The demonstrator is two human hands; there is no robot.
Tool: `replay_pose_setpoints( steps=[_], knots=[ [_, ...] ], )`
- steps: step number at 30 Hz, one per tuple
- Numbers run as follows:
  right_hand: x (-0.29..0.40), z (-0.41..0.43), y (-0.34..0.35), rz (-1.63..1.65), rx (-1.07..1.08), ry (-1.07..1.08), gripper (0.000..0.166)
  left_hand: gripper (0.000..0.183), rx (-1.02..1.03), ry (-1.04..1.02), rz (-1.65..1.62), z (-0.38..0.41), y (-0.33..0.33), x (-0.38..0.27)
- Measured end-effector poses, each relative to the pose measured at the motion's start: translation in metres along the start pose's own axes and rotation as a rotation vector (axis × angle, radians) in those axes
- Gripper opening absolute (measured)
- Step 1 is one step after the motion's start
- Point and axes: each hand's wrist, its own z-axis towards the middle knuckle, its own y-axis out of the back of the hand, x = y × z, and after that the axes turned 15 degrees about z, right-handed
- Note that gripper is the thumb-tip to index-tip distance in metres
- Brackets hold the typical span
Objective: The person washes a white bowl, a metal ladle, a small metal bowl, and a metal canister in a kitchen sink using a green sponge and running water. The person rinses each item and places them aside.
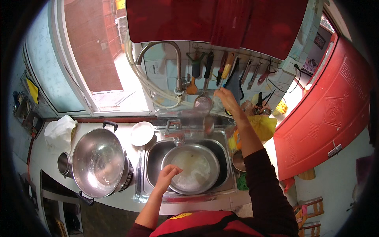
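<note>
My right hand (225,99) is raised in front of the wall of hanging utensils. Its fingers close around the thin upper handle of a metal ladle (208,124), whose bowl hangs down behind the sink. Above the left side of a steel basin (194,189) is my left hand (167,176), its fingers curled together with nothing seen in them. Cloudy, foamy water (191,166) fills part of the basin, which sits inside the sink (152,154). Behind the basin stands a sink faucet (177,134).
Left on the counter are a large steel wok (97,166), a steel cup (63,163), a white bowl (142,134) and a white cloth (60,133). A tall gooseneck tap (179,65) rises behind. Kitchen tools, including a skimmer (202,102), hang right of it. A red door (322,118) stands ajar.
</note>
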Motion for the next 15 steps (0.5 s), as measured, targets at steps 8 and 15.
replay_pose_setpoints(
  steps=[8, 15],
  knots=[
    [0.000, 0.002, 0.021, 0.022, -0.076, -0.046, 0.027, 0.018, -0.030, 0.050, -0.019, -0.006, 0.003, 0.014],
    [-0.013, 0.007, 0.037, -0.076, -0.080, -0.076, 0.029, 0.017, -0.023, 0.075, -0.032, -0.002, -0.001, 0.017]
  ],
)
